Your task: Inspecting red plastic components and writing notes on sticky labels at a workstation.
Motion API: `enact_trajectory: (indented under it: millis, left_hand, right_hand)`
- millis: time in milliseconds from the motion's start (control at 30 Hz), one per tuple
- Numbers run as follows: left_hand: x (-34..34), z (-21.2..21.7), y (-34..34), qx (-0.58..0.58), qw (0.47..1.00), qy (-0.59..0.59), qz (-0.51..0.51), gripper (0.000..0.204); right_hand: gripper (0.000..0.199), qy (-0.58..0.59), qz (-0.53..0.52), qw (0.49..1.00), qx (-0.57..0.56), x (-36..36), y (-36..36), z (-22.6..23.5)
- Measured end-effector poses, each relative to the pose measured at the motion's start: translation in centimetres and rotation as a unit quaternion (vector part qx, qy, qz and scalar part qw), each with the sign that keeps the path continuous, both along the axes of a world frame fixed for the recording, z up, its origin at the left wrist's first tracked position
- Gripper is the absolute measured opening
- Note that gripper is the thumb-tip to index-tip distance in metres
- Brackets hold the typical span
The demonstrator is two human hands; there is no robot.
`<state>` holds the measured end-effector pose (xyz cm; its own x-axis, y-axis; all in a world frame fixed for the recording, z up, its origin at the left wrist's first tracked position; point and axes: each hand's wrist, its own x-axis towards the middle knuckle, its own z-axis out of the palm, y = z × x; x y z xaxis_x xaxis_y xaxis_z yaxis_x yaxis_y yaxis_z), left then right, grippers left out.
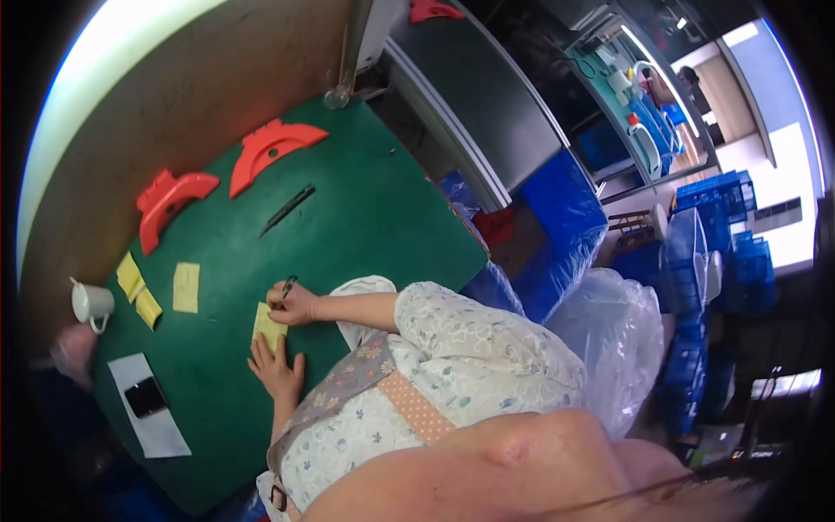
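Right at the middle-left of the frame, the right hand (294, 306) is curled tight around a dark pen (288, 285), fingers pinched closed on its shaft, with the tip down on a small yellow paper slip (268, 324). Just below it, the left hand (277, 369) lies flat and spread on the green tabletop (365, 209), fingers loose and holding nothing, its fingertips pressing the lower edge of that same slip. The slip sits near the table's lower right edge, close to the person's body, and looks thin and matte.

Sleeves here are soft floral cloth, pale with small prints, and a dotted peach band crosses them.

Further left on the smooth green surface, another yellow slip (186, 287) lies alone, and two more yellow pieces (138, 290) lie angled nearer the table's left rim. A white mug (91, 304) with a loop handle stands at the far left edge. Lower left, a dark phone (145, 398) rests on a white sheet (152, 409).

Up in the upper left, two red moulded plastic parts (226, 170) with curved, arched outlines lie side by side, glossy and rigid. Between them and the hands, a slim dark tool (288, 209) lies diagonally, well apart from both hands.

To the right, crinkled clear plastic bags (609, 331) bulge beside blue crates (726, 244).
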<state>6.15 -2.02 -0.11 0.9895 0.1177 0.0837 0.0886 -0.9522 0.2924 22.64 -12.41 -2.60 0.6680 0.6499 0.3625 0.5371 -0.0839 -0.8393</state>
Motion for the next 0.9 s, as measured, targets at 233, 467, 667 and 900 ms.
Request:
enact_trajectory:
  millis: [233, 467, 667, 900]
  left_hand:
    - [0.2, -0.3, 0.2, -0.006, 1.000, -0.005, 0.001, 0.053]
    - [0.5, -0.5, -0.1, 0.003, 0.999, 0.003, 0.032, 0.053]
    - [0.6, -0.3, -0.5, 0.006, 0.999, -0.004, 0.034, 0.053]
    - [0.1, -0.1, -0.4, 0.007, 0.999, -0.006, 0.036, 0.053]
  right_hand:
    - [0.017, 0.017, -0.007, 1.000, 0.019, -0.2, 0.1, 0.5]
    - [0.018, 0.010, -0.004, 1.000, 0.001, 0.1, 0.2, 1.2]
    - [0.020, 0.045, 0.000, 0.998, -0.033, 0.4, 0.2, 1.8]
    - [0.024, 0.180, -0.060, 0.982, -0.021, -0.2, 0.1, 3.9]
